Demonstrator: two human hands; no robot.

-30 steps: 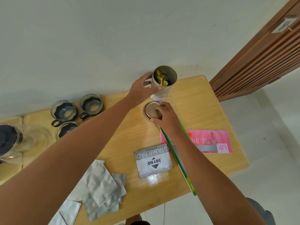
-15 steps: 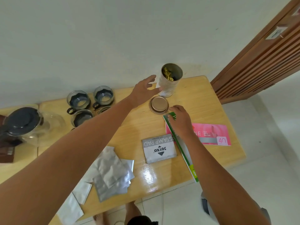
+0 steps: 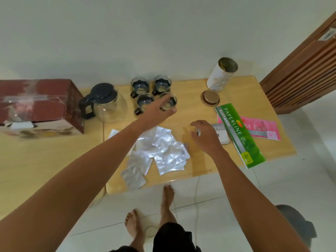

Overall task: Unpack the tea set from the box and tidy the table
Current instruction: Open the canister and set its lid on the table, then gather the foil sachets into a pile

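Left hand (image 3: pixel 157 110) now off the tin (image 3: pixel 221 75), fingers loosely spread over the glass cups (image 3: pixel 152 93). Right hand (image 3: pixel 205 135) shifted from lid (image 3: pixel 210 97) to stamp pad (image 3: pixel 222 134), fingers relaxed (grip unclear). Teapot (image 3: pixel 107 103), red box (image 3: pixel 39 104) newly visible on worktop (image 3: pixel 193 113). Foil pouches (image 3: pixel 160 153) between forearms.

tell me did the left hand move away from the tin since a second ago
Yes. The left hand has left the open tin and now sits lower left of it over the glass cups, well clear of the round lid beside the tin.
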